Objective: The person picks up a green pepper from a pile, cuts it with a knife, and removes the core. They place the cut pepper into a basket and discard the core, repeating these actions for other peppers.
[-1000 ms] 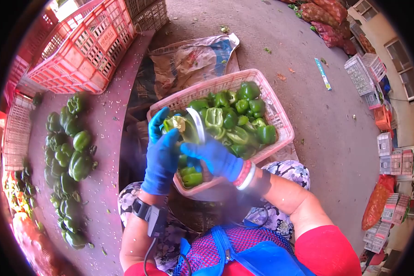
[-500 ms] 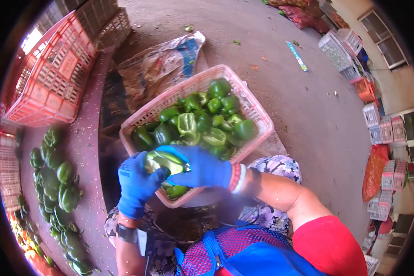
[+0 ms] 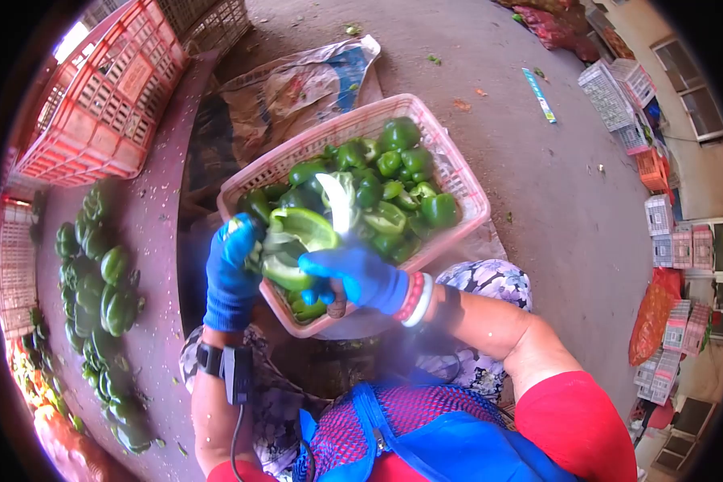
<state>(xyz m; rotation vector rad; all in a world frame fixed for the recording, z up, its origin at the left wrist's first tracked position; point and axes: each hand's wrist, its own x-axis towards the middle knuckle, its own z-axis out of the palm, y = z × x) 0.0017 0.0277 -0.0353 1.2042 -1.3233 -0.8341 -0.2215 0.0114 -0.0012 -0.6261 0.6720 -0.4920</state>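
A cut-open green bell pepper, its pale inside showing, is over the near left part of a pink plastic crate. My left hand, in a blue glove, is closed on the pepper's left side. In my right hand, also gloved in blue, is a knife; its bright blade points up and away, and the brown handle end shows below the fist. The right fingers also touch the lower part of the pepper. Whole and cut green peppers fill the crate.
Whole green peppers lie in a row on the ledge at left. A red crate stands behind them. Crumpled sacking lies beyond the pink crate. Stacked crates and an orange net sack line the wall at right.
The pepper, earlier held closed between both hands, now gapes open. My right hand has turned and lowered slightly, and the knife blade now shows upright. The view has shifted slightly.
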